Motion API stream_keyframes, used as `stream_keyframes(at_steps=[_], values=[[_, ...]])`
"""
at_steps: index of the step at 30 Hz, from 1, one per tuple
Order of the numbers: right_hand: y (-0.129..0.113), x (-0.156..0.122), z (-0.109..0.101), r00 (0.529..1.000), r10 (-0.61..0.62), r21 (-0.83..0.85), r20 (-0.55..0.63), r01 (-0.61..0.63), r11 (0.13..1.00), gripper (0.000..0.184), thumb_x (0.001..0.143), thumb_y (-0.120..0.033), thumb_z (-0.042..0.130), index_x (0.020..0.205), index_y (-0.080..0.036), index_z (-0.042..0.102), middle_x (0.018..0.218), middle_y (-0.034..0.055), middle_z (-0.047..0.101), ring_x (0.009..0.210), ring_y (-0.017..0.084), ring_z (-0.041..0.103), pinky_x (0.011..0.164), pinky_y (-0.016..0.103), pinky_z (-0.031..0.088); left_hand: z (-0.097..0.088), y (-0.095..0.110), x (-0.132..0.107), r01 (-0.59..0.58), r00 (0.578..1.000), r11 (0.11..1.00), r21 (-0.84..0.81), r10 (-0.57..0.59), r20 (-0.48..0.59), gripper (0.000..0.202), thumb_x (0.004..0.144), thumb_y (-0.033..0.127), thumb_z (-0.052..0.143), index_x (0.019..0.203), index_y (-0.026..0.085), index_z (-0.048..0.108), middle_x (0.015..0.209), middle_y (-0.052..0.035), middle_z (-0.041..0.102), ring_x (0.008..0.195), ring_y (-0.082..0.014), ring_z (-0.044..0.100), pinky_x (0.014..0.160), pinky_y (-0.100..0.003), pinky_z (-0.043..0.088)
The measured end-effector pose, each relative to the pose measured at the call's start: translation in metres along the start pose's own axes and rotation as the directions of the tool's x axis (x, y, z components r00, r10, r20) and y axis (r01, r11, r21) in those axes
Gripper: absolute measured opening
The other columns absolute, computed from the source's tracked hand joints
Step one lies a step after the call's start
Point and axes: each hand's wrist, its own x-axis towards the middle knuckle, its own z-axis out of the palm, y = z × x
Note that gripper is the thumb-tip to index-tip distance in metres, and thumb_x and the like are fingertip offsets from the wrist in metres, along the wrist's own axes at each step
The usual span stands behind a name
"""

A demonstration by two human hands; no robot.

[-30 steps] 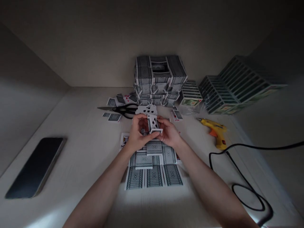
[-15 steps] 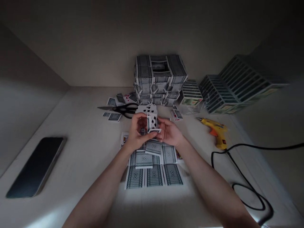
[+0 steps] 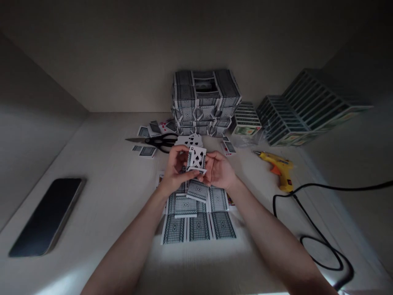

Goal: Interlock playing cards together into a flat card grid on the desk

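Note:
A spade playing card [image 3: 197, 158] with folded edges is held up between my hands, its face toward me. My left hand [image 3: 176, 170] grips it from the left, thumb along its lower edge. On the other side my right hand [image 3: 219, 170] pinches the card's right edge and lower corner, fingers curled. Below my hands lies a panel of joined playing cards [image 3: 199, 226], patterned backs up. Two folded cards rest on that panel, one a flat-lying folded card [image 3: 186, 205]. Just beyond my hands is a fan of spade cards [image 3: 190, 140].
Black-handled scissors [image 3: 158, 142] lie on loose cards at the left. Behind stands a box built of cards [image 3: 206, 100]. To the right are card boxes [image 3: 285, 119], a yellow glue gun [image 3: 278, 168] and its black cable [image 3: 325, 187]. A phone [image 3: 47, 217] lies far left.
The held card has turned to show more of its face and shifted slightly left. Both hands stay on it, with the right fingers slightly moved.

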Motion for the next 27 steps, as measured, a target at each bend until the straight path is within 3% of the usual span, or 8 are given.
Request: stream_keyframes(at_steps=[8, 11, 14, 19, 27], values=[[0.002, 0.004, 0.0, 0.998, -0.037, 0.037, -0.048, 0.039, 0.999, 0.027, 0.079, -0.03, 0.031, 0.085, -0.016, 0.054, 0.069, 0.0063, 0.067, 0.046, 0.017, 0.055, 0.032, 0.022, 0.035, 0.002, 0.001, 0.001, -0.003, 1.0, 1.0, 0.007, 0.003, -0.002, 0.055, 0.06, 0.027, 0.079, 0.102, 0.025, 0.045, 0.094, -0.0011, 0.052, 0.082, -0.015, 0.053, 0.064, -0.025, 0.043], [0.003, 0.004, 0.001, 0.999, -0.034, 0.049, -0.042, 0.036, 0.998, 0.023, 0.078, -0.029, 0.033, 0.08, -0.017, 0.053, 0.06, 0.0033, 0.063, 0.042, 0.016, 0.052, 0.03, 0.021, 0.031, 0.006, -0.001, 0.001, -0.024, 0.995, 0.997, 0.073, 0.031, -0.094, 0.042, 0.068, 0.03, 0.074, 0.099, 0.025, 0.046, 0.09, 0.0001, 0.051, 0.079, -0.0134, 0.053, 0.067, -0.026, 0.043], [0.003, 0.004, 0.003, 0.998, -0.024, 0.049, -0.065, 0.028, 0.998, 0.021, 0.078, -0.03, 0.035, 0.077, -0.018, 0.052, 0.055, 0.0013, 0.06, 0.043, 0.015, 0.052, 0.033, 0.021, 0.033, 0.012, -0.002, 0.001, -0.035, 0.971, 0.984, 0.176, 0.075, -0.225, 0.028, 0.077, 0.035, 0.065, 0.094, 0.025, 0.045, 0.083, 0.0013, 0.05, 0.074, -0.012, 0.051, 0.066, -0.026, 0.043], [0.005, 0.005, 0.008, 0.997, -0.018, 0.011, -0.077, 0.019, 1.0, 0.021, 0.079, -0.032, 0.034, 0.078, -0.018, 0.049, 0.057, 0.0025, 0.062, 0.044, 0.017, 0.055, 0.034, 0.023, 0.035, 0.014, -0.001, 0.0, -0.021, 0.952, 0.957, 0.289, 0.107, -0.288, 0.021, 0.084, 0.042, 0.055, 0.091, 0.023, 0.048, 0.079, 0.0005, 0.052, 0.07, -0.012, 0.05, 0.064, -0.026, 0.042], [0.009, 0.009, 0.009, 0.993, -0.051, 0.017, -0.102, 0.053, 0.998, 0.021, 0.08, -0.027, 0.029, 0.074, -0.018, 0.047, 0.056, 0.0037, 0.059, 0.048, 0.019, 0.058, 0.042, 0.028, 0.045, 0.008, -0.003, 0.003, 0.101, 0.913, 0.981, 0.168, -0.024, -0.407, 0.02, 0.079, 0.04, 0.062, 0.081, 0.022, 0.054, 0.074, 0.0016, 0.053, 0.068, -0.012, 0.049, 0.062, -0.025, 0.042]])
